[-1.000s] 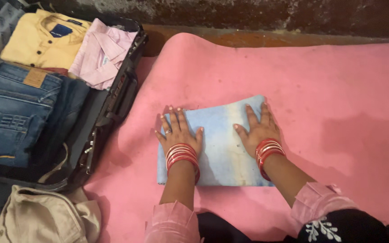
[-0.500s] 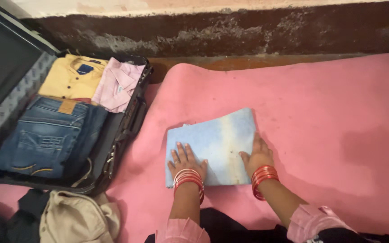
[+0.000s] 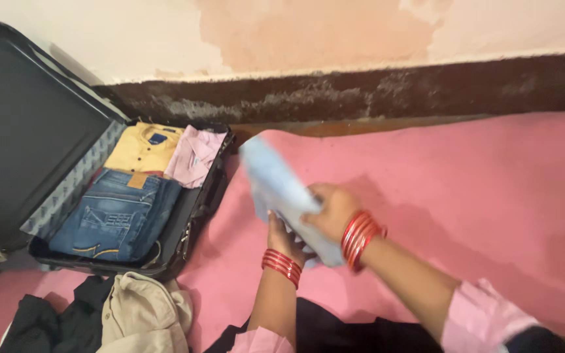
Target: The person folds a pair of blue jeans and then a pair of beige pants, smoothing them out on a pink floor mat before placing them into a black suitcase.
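In the head view we see both hands holding a folded pale-blue cloth (image 3: 276,186), soft and motion-blurred, lifted off the pink mat (image 3: 465,196). The right hand (image 3: 331,212) lies on top of the cloth, fingers curled and clamped on it; the left hand (image 3: 284,235) supports it from beneath, fingers pressed against its underside. Both wrists carry stacks of glossy red bangles. The cloth tilts toward ten o'clock, its far end near the rim of an open black suitcase (image 3: 194,216).

The suitcase sits at nine o'clock from the hands, its hard lid propped open. Inside we see folded denim jeans (image 3: 116,222), a yellow shirt (image 3: 142,147) and a pink shirt (image 3: 194,157). At seven o'clock a crumpled beige garment (image 3: 145,314) lies beside dark fabric. The mat looks felt-like and slightly stained.
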